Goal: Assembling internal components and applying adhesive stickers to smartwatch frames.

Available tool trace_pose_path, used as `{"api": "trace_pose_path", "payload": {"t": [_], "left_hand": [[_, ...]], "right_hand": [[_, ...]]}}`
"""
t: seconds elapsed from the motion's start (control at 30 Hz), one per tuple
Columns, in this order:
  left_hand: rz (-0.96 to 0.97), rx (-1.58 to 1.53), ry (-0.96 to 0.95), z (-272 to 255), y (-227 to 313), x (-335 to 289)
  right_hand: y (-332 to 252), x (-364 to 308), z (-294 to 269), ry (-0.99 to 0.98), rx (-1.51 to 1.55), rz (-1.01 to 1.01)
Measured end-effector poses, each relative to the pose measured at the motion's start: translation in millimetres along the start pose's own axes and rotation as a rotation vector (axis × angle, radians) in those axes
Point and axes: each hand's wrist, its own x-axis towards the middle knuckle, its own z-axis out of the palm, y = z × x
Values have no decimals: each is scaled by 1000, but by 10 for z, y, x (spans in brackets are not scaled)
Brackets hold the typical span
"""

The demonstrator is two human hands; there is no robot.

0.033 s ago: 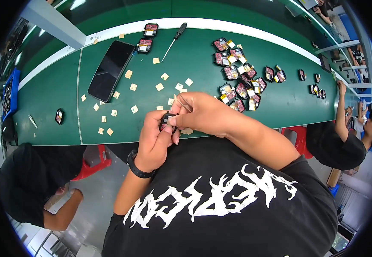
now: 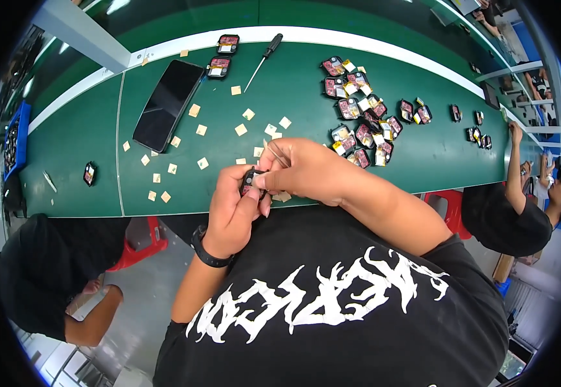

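My left hand (image 2: 227, 216) is closed around a small black housing with a red circuit board (image 2: 249, 185), near the table's front edge. Thumb and fingertips grip it by the sides. My right hand (image 2: 316, 173) is closed too, its thumb pressing on the board's right side. A thin pair of metal tweezers (image 2: 279, 155) sticks out between its fingers; their tips are hidden. Small cream-coloured square pads (image 2: 241, 130) lie scattered beyond my hands, and a few are partly covered by them.
Open housings with circuit boards (image 2: 365, 135) are heaped right of my hands. Further left lie a black smartphone (image 2: 168, 106), a screwdriver (image 2: 264, 61), two more housings (image 2: 218, 68) and a blue bin (image 2: 16, 138). Co-workers (image 2: 512, 213) sit on both sides.
My hands keep the same hold on the housing. At the left, the co-worker's forearm has shifted very slightly.
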Motion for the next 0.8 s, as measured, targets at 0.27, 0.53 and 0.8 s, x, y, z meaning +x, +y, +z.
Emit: {"api": "trace_pose_path", "payload": {"t": [0.27,0.53,0.8], "left_hand": [[119,-45,202,120,-113,-11],[231,106,251,136,-229,-99],[285,282,269,252,-81,-106]], "right_hand": [[134,30,231,114,354,16],[128,-4,229,55,359,45],[143,9,120,-56,385,46]]}}
